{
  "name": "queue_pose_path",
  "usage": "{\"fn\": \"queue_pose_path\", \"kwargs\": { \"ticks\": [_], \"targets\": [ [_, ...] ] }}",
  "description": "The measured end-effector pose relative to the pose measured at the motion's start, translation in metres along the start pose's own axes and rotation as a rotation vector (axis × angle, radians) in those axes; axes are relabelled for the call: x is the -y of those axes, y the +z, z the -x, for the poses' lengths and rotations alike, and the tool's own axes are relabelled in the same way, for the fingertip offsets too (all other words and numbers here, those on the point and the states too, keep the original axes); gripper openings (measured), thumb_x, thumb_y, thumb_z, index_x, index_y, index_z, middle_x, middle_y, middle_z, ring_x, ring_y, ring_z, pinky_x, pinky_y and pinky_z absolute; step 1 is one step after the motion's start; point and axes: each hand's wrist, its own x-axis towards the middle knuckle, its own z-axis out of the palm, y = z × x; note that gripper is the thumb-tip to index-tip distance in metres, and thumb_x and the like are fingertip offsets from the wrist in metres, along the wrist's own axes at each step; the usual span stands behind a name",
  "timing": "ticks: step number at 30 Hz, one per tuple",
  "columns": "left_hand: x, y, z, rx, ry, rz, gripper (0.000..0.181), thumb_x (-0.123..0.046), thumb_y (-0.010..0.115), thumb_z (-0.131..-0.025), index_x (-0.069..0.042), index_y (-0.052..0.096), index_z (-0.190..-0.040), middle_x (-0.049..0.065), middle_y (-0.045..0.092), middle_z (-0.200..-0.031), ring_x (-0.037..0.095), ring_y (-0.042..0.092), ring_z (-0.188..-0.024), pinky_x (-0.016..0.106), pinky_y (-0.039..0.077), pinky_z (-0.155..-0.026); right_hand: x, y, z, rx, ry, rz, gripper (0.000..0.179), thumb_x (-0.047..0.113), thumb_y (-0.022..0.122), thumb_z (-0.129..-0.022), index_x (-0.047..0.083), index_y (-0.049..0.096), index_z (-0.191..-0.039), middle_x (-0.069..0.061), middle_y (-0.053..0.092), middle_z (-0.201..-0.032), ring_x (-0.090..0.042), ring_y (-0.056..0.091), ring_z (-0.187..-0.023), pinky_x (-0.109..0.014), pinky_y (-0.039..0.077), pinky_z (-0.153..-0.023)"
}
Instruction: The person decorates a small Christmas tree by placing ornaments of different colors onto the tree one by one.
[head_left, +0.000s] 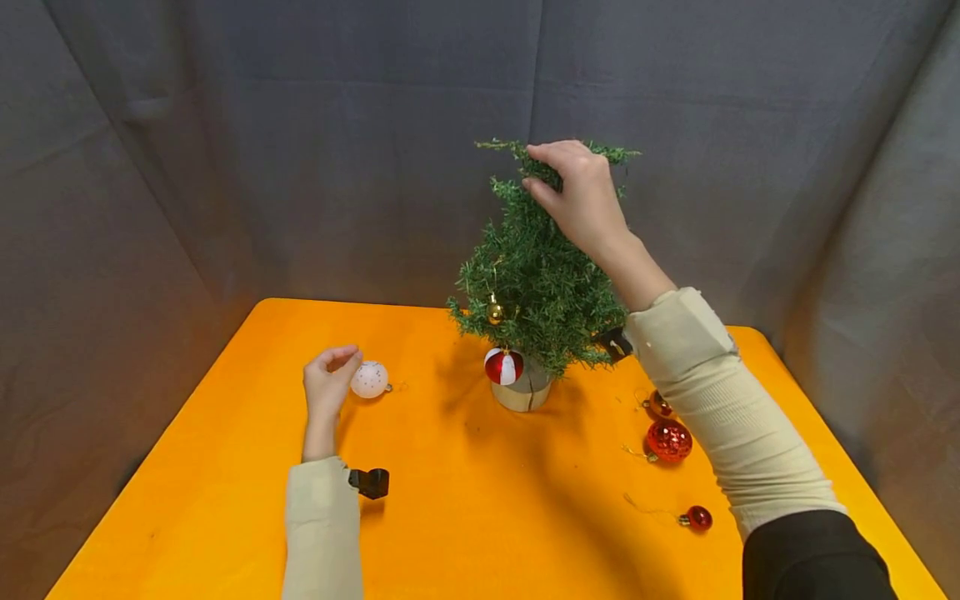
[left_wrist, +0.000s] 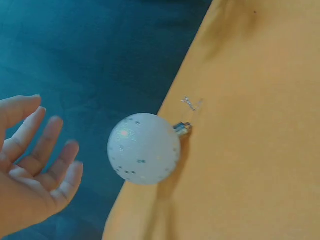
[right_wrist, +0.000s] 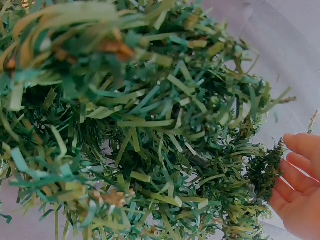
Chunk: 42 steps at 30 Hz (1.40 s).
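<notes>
A small green artificial Christmas tree (head_left: pixel 540 275) stands in a pale pot (head_left: pixel 522 393). My right hand (head_left: pixel 581 192) is at its top, thumb and forefinger apart with greenery showing between them. In the right wrist view, the right hand (right_wrist: pixel 302 182) has its fingertips right at the twig ends. My left hand (head_left: pixel 330 383) is at the left, beside a white speckled bauble (head_left: pixel 369 380) on the table. In the left wrist view, the left hand (left_wrist: pixel 42 170) has loosely bent fingers, apart from the white bauble (left_wrist: pixel 144 149). A red-and-white bauble (head_left: pixel 503 367) and a small gold bauble (head_left: pixel 494 310) hang on the tree.
On the right of the orange table (head_left: pixel 465 533) lie a large shiny red bauble (head_left: pixel 670 440), a small red bauble (head_left: pixel 699 518) and an orange-red one (head_left: pixel 661 405), partly behind my right sleeve. Grey cloth (head_left: pixel 360 167) hangs behind and at both sides.
</notes>
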Motion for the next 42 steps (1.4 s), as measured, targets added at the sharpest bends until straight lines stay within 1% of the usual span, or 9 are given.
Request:
{"fn": "queue_pose_path", "kwargs": {
  "ticks": [4, 7, 15, 22, 29, 33, 36, 40, 42],
  "targets": [
    [0.007, -0.001, -0.001, 0.007, -0.023, -0.024, 0.027, -0.005, 0.061, -0.083, 0.009, 0.058, -0.105, 0.022, 0.052, -0.114, 0.032, 0.042, -0.111, 0.043, 0.027, -0.097, 0.001, 0.001, 0.000, 0.027, 0.007, 0.010, 0.033, 0.008, 0.061, -0.085, -0.001, 0.058, -0.117, -0.016, 0.058, -0.113, -0.026, 0.051, -0.109, -0.027, 0.024, -0.102],
    [0.011, -0.001, -0.002, 0.016, -0.065, -0.046, 0.030, -0.006, 0.061, -0.083, 0.007, 0.057, -0.109, 0.020, 0.048, -0.120, 0.033, 0.038, -0.115, 0.042, 0.028, -0.098, 0.001, 0.002, 0.000, 0.037, 0.012, 0.016, 0.033, 0.007, 0.061, -0.085, -0.001, 0.058, -0.117, -0.016, 0.058, -0.114, -0.025, 0.051, -0.109, -0.027, 0.028, -0.100],
    [0.016, 0.001, -0.004, 0.065, -0.168, -0.056, 0.041, -0.002, 0.062, -0.082, 0.007, 0.050, -0.119, 0.022, 0.042, -0.127, 0.034, 0.035, -0.117, 0.039, 0.032, -0.096, 0.000, 0.001, 0.000, 0.033, 0.016, 0.021, 0.029, 0.006, 0.059, -0.086, 0.000, 0.060, -0.115, -0.015, 0.059, -0.112, -0.025, 0.054, -0.106, -0.031, 0.038, -0.093],
    [0.019, 0.003, -0.006, 0.046, -0.225, -0.050, 0.045, 0.002, 0.061, -0.081, 0.007, 0.047, -0.123, 0.022, 0.040, -0.129, 0.035, 0.034, -0.115, 0.039, 0.034, -0.094, -0.003, 0.002, 0.000, 0.003, 0.008, -0.020, 0.029, 0.005, 0.060, -0.084, 0.001, 0.061, -0.113, -0.015, 0.060, -0.110, -0.025, 0.057, -0.100, -0.034, 0.044, -0.085],
    [0.023, 0.003, -0.007, 0.037, -0.260, -0.059, 0.047, 0.005, 0.062, -0.079, 0.008, 0.046, -0.124, 0.022, 0.040, -0.129, 0.037, 0.035, -0.114, 0.040, 0.035, -0.095, -0.009, 0.002, 0.001, -0.017, -0.013, -0.056, 0.028, 0.006, 0.061, -0.083, 0.001, 0.063, -0.111, -0.014, 0.061, -0.109, -0.023, 0.060, -0.095, -0.032, 0.047, -0.080],
    [0.025, 0.003, -0.009, 0.023, -0.313, -0.016, 0.048, 0.004, 0.062, -0.079, 0.007, 0.046, -0.125, 0.021, 0.040, -0.129, 0.034, 0.036, -0.115, 0.040, 0.035, -0.095, -0.011, 0.001, 0.001, -0.015, -0.022, -0.057, 0.028, 0.006, 0.062, -0.083, 0.001, 0.063, -0.111, -0.014, 0.061, -0.109, -0.023, 0.061, -0.092, -0.032, 0.047, -0.078],
    [0.024, 0.002, -0.008, 0.019, -0.367, 0.044, 0.051, 0.002, 0.062, -0.080, 0.006, 0.044, -0.127, 0.020, 0.041, -0.129, 0.030, 0.039, -0.109, 0.037, 0.038, -0.091, -0.010, 0.001, 0.000, -0.012, -0.026, -0.058, 0.028, 0.006, 0.062, -0.083, 0.001, 0.063, -0.111, -0.015, 0.061, -0.109, -0.023, 0.060, -0.092, -0.032, 0.047, -0.079],
    [0.026, 0.000, -0.007, 0.042, -0.436, 0.131, 0.053, -0.001, 0.060, -0.082, 0.005, 0.039, -0.131, 0.019, 0.039, -0.130, 0.024, 0.040, -0.102, 0.036, 0.039, -0.085, -0.011, 0.001, 0.000, -0.003, -0.029, -0.062, 0.028, 0.006, 0.062, -0.083, 0.000, 0.062, -0.111, -0.015, 0.061, -0.109, -0.023, 0.059, -0.096, -0.032, 0.046, -0.082],
    [0.028, -0.001, -0.006, 0.055, -0.466, 0.172, 0.055, -0.004, 0.060, -0.084, 0.004, 0.036, -0.133, 0.018, 0.037, -0.131, 0.024, 0.040, -0.105, 0.036, 0.037, -0.089, -0.011, 0.001, 0.001, 0.001, -0.028, -0.062, 0.029, 0.005, 0.062, -0.083, 0.000, 0.062, -0.111, -0.015, 0.060, -0.109, -0.023, 0.058, -0.098, -0.031, 0.045, -0.083]
  ]
}}
